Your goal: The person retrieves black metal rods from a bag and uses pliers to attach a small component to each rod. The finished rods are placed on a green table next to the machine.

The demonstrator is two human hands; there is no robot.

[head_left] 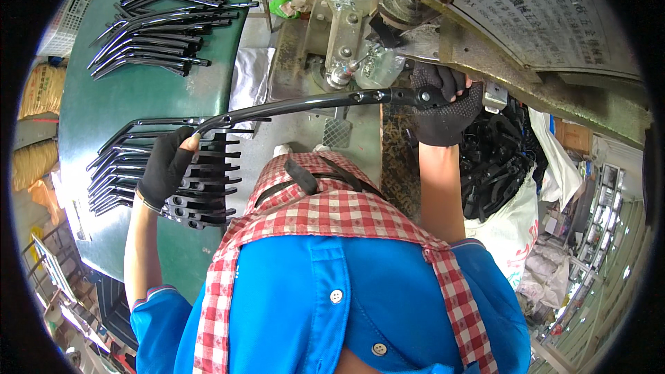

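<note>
A long, bent black metal tube (312, 102) spans the space in front of me, held at both ends. My left hand (166, 170), in a black glove with bare fingertips, grips its bent left end above the green table. My right hand (447, 107), in a black dotted glove, closes around the other end, where a black end fitting (424, 96) with a round rivet or pin shows. The palm hides part of that fitting. Just beyond the tube stands a metal machine with a round steel tip (339, 75).
Similar bent black tubes (156, 38) lie in piles on the green table (156, 100), with a row (118, 166) beside my left hand. A white sack of black parts (495, 166) stands at right. The machine's plated cover (547, 14) overhangs my right hand. Below is a metal pedal (337, 131).
</note>
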